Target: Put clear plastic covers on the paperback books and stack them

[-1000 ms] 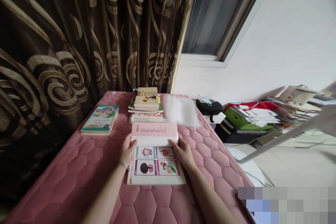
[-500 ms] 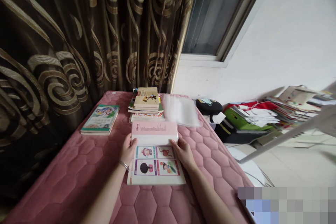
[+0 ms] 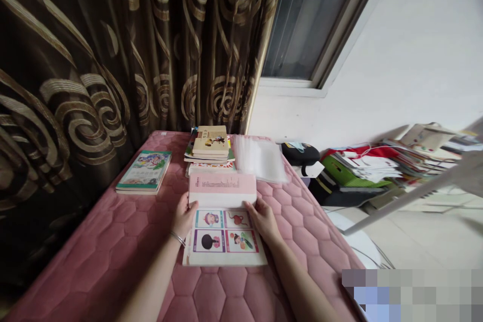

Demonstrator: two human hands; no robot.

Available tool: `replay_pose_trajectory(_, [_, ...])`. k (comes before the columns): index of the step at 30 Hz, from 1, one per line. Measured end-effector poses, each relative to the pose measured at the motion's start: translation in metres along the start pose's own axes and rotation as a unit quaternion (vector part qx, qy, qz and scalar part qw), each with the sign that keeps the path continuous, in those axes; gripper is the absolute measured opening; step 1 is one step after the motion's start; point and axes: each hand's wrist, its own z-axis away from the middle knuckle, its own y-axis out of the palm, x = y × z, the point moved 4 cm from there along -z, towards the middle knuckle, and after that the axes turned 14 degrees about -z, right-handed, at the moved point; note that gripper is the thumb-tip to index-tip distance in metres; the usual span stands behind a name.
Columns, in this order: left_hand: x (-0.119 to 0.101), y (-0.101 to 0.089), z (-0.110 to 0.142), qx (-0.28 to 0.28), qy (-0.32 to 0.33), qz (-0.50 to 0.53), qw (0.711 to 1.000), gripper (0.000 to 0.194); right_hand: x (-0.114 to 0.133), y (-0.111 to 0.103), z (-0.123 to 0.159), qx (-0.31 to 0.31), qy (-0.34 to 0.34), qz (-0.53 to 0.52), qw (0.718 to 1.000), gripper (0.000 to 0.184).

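Note:
An open picture book (image 3: 226, 256) lies before me on the pink quilted mattress. Its lower page carries four framed cartoon pictures, and its far part shows a pink printed panel (image 3: 221, 182) above a white band. My left hand (image 3: 183, 216) grips the left edge near the white band, thumb on top and fingers hidden beneath. On the opposite edge my right hand (image 3: 264, 216) pinches the book the same way, its thumb at the end of the band. Whether a clear sleeve covers the pink panel, I cannot tell.
Behind the book stands a stack of books (image 3: 211, 146), beside a pile of clear plastic sleeves (image 3: 264, 160). Green-edged books (image 3: 145, 170) lie at the left. Right of the mattress (image 3: 204, 292) are a black case (image 3: 301, 154), a green bag (image 3: 341, 173) and a slanted pale pole (image 3: 392, 198).

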Motion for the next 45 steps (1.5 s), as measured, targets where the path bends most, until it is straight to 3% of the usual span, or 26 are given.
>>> replay_pose_trajectory(24, [0.015, -0.001, -0.005, -0.021, -0.027, -0.009, 0.999, 0.044, 0.008, 0.001, 0.000, -0.010, -0.026, 0.002, 1.000, 0.034])
replay_pose_trajectory(37, [0.012, -0.002, -0.004, -0.014, -0.032, -0.017, 0.999, 0.045, 0.010, 0.001, 0.000, -0.025, -0.027, 0.022, 0.999, 0.039])
replay_pose_trajectory(45, [0.018, -0.009, -0.004, -0.019, -0.030, -0.088, 0.995, 0.040, 0.011, 0.001, 0.001, -0.030, -0.018, -0.011, 0.999, 0.041])
